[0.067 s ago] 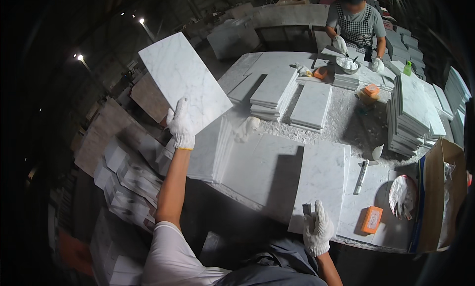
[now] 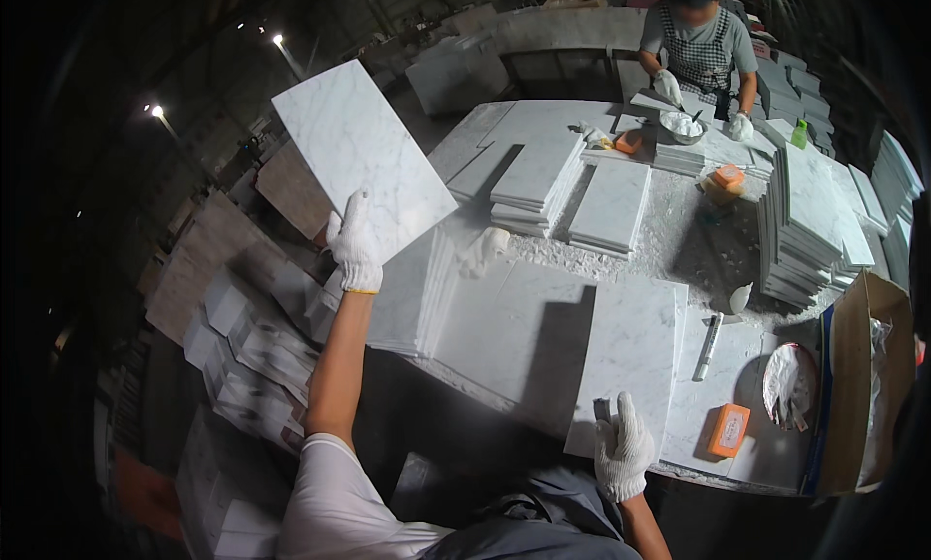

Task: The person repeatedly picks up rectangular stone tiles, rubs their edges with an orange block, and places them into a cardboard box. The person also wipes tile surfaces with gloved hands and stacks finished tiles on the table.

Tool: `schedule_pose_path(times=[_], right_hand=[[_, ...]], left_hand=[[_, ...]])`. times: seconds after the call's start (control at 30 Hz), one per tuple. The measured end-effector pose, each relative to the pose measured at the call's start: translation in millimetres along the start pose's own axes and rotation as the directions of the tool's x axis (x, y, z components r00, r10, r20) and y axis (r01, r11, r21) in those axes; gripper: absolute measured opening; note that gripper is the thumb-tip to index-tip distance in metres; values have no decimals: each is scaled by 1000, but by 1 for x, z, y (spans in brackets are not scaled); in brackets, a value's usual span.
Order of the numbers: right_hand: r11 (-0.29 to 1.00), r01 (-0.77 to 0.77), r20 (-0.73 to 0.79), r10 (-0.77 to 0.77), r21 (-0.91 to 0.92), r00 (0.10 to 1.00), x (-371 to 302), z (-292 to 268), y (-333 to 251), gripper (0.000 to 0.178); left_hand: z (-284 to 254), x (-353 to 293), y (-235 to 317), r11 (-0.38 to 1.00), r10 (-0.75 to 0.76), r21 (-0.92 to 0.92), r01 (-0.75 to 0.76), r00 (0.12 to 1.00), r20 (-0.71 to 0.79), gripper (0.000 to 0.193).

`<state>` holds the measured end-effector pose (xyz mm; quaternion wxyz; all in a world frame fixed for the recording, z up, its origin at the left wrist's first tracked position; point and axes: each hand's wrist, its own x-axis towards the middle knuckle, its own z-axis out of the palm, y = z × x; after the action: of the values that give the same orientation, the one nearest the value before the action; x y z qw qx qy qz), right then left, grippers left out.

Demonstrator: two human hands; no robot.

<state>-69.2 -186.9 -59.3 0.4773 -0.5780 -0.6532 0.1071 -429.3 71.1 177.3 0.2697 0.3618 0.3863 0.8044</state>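
Note:
My left hand (image 2: 355,245), in a white knit glove, grips a white-grey veined marble tile (image 2: 364,153) by its lower part. It holds the tile up and tilted, off the left side of the worktable. My right hand (image 2: 624,451), gloved the same way, is at the near edge of another marble tile (image 2: 635,337) lying flat on the table. A small dark grey flat piece (image 2: 602,409) shows between its thumb and fingers; its exact kind is unclear.
Tile stacks stand mid-table (image 2: 538,172) and at right (image 2: 800,211). Near right are an orange block (image 2: 728,430), a marker (image 2: 710,347), a round dish (image 2: 790,385) and a cardboard box (image 2: 858,385). A co-worker (image 2: 698,56) stands across, beside a bowl of white paste (image 2: 682,127).
The raised tile has tilted very slightly in my left hand. My right hand stays in place.

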Motion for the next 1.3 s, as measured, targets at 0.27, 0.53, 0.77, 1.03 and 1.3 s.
schedule_pose_path(times=[0.27,0.53,0.77,1.03,1.3], right_hand=[[1000,24,-49,-24,3,999,-2,1,0,73],[996,86,-177,-81,25,981,1,2,-2,67],[997,75,-187,-79,-31,979,-3,4,3,70],[998,56,-188,-55,0,981,-3,4,3,72],[998,65,-188,-68,-25,980,-4,6,5,70]], left_hand=[[-1,-23,10,998,61,14,-62,995,75,36],[-8,-44,13,999,-16,40,10,985,169,54],[-2,-58,19,995,-65,88,49,979,194,79],[7,-71,17,999,-48,-12,52,971,235,34],[21,-77,4,995,-98,34,94,988,122,48]])
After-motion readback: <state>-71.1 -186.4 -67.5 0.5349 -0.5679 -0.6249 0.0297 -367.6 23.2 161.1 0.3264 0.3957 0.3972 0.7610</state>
